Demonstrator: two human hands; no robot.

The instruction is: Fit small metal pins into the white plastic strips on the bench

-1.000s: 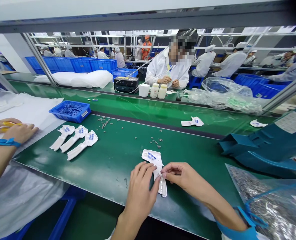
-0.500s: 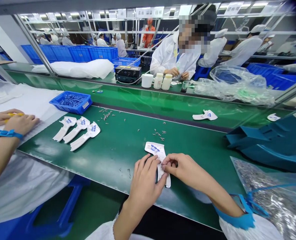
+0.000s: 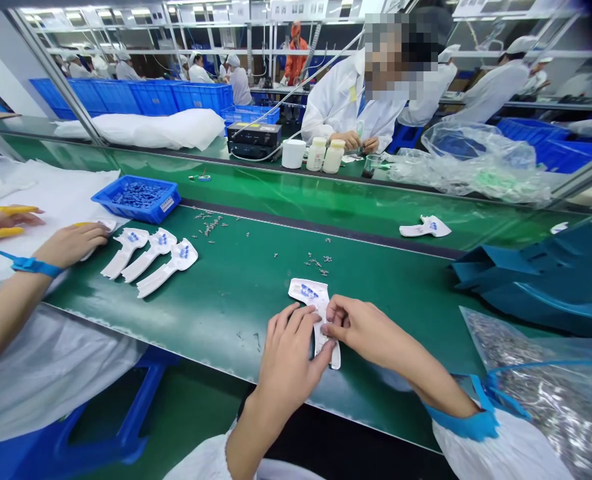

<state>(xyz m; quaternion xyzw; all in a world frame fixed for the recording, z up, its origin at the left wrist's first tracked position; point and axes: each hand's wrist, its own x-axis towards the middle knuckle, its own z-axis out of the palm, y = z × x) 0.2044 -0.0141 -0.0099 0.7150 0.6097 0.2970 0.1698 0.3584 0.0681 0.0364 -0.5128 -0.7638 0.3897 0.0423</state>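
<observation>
A white plastic part (image 3: 310, 295) with small blue inserts lies on the green belt (image 3: 236, 293) in front of me. My left hand (image 3: 289, 360) rests on its handle end, fingers curled over it and thumb beneath. My right hand (image 3: 363, 327) is pinched at the same spot, fingertips pressed together on the part; whatever tiny piece they hold is too small to see. Small metal screws (image 3: 319, 261) are scattered just beyond the part.
Three white parts (image 3: 149, 257) lie in a row at left, where a co-worker's hand (image 3: 71, 243) reaches. A blue tray (image 3: 137, 198) of blue pieces stands behind them. A bag of screws (image 3: 536, 387) and a teal bin (image 3: 536, 277) sit at right. Another white part (image 3: 426, 228) lies farther back.
My hands have stayed on the white part, closing tighter together. The co-worker's hand at left has moved right toward the row of parts. The view has tilted slightly.
</observation>
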